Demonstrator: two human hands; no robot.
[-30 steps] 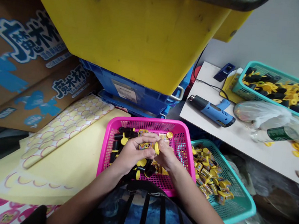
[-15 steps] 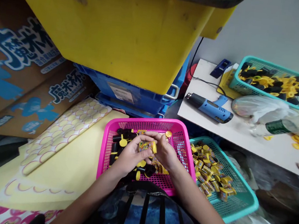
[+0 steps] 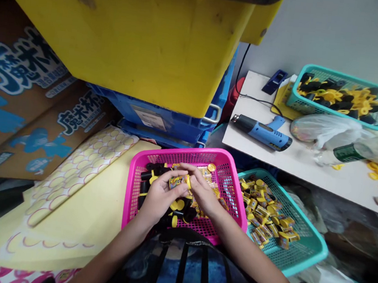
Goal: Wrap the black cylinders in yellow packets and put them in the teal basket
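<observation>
Both hands meet over the middle of a pink plastic mesh basket (image 3: 194,150). The left hand (image 3: 159,197) and right hand (image 3: 203,195) pinch a small label-wrapped tube (image 3: 178,182) with a yellow cap, fingers closed round its ends. Loose black tubes (image 3: 146,175) and round yellow caps (image 3: 211,167) lie beneath. A teal mesh basket (image 3: 302,252) sits against the pink one's right edge, and a smooth yellow crate (image 3: 135,41) looms past the far edge. The hands and tube are placed as they were half a second ago.

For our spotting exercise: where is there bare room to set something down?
Bare white tabletop in front of the blue heat gun. Pale yellow sheet left of the pink mesh basket. Crowded: that basket, where left hand and right hand hold a yellow-capped tube.
</observation>
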